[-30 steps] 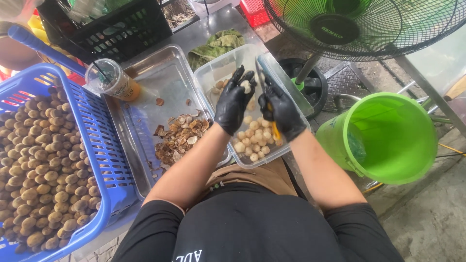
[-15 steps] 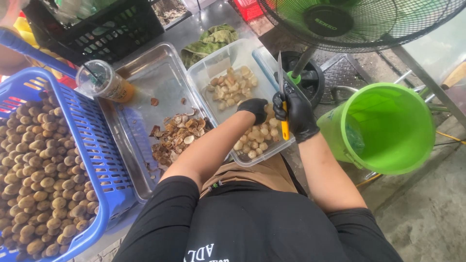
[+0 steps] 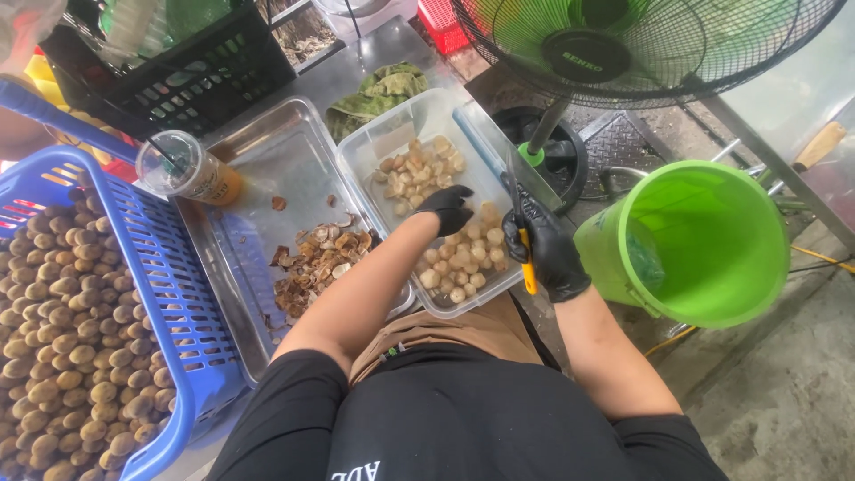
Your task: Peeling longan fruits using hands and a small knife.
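Lowered since a moment ago, the black-gloved left hand (image 3: 447, 207) now reaches into the clear plastic tub (image 3: 392, 134) of pale peeled nuts (image 3: 463, 260), fingers curled down; whether its grip has closed on one I cannot tell. Just right of it, the black-gloved right hand (image 3: 548, 251) is clenched around a yellow-handled knife (image 3: 527, 258), whose long axis points away from the body. Left of both lies the steel tray (image 3: 258, 151) of brown shells (image 3: 312, 263).

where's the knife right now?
Head view, right of centre: the yellow-handled knife is in the gloved right hand, at the right edge of the clear tub, beside the green bucket.
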